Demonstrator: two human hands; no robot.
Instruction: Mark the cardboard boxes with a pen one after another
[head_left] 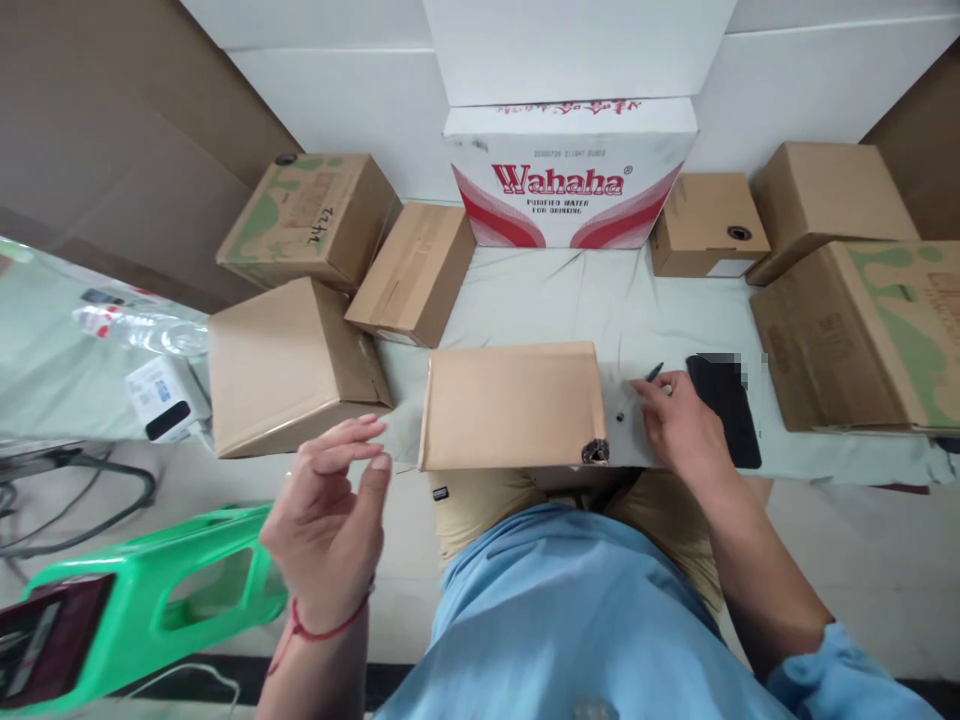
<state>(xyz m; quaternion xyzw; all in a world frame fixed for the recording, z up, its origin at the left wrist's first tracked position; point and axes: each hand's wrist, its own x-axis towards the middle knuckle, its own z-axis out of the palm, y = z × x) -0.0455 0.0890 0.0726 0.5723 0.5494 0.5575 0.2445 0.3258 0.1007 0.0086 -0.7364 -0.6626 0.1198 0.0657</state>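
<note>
Head view: layout of the cloth-covered table (544, 300).
The central carton (510, 405) lies at the near edge, with a dark patch (595, 452) at its near right corner. The left hand (330, 520) is raised left of this carton, empty, thumb apart from the fingers. The right hand (679, 420) is positioned at the dark pen (655, 372); contact cannot be determined. A flat black object (727, 410) lies beside that hand. A white Wahaha carton (562, 190) stands at the rear.

head-worn view, facing forward-down
</note>
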